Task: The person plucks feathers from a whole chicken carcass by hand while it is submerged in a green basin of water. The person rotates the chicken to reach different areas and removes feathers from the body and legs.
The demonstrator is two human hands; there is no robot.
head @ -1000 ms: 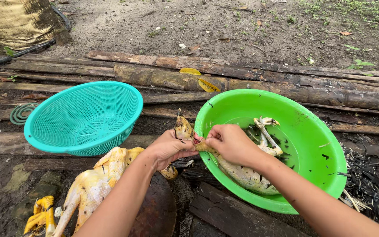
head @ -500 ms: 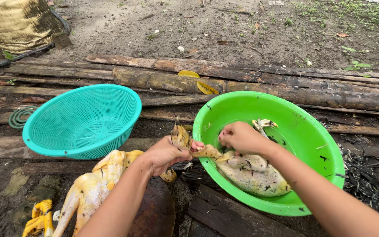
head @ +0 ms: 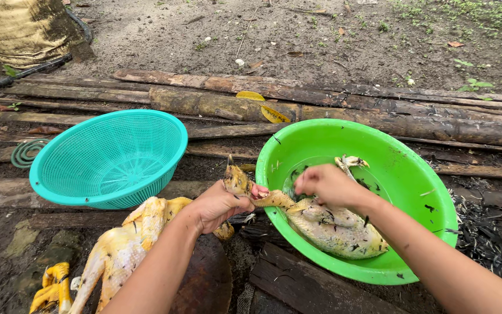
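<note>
A plucked chicken [head: 332,229] lies in a bright green plastic basin [head: 419,174], its neck stretched over the rim to the left. My left hand [head: 219,203] grips the chicken's head and neck at the basin's edge. My right hand [head: 326,185] pinches at the base of the neck inside the basin, fingers closed on skin or feathers. A second plucked yellow chicken [head: 120,247] lies on the ground under my left forearm, its yellow feet [head: 50,288] at the lower left.
A teal mesh colander [head: 108,157] sits left of the basin. Weathered logs and planks [head: 332,107] run across the muddy ground behind. A sack [head: 21,26] and a dark hose [head: 18,75] are at the top left. Wet feathers [head: 489,232] lie right of the basin.
The chicken's body has slid further down into the basin. My right hand moved from the neck near the rim to further inside. My left hand keeps hold of the head.
</note>
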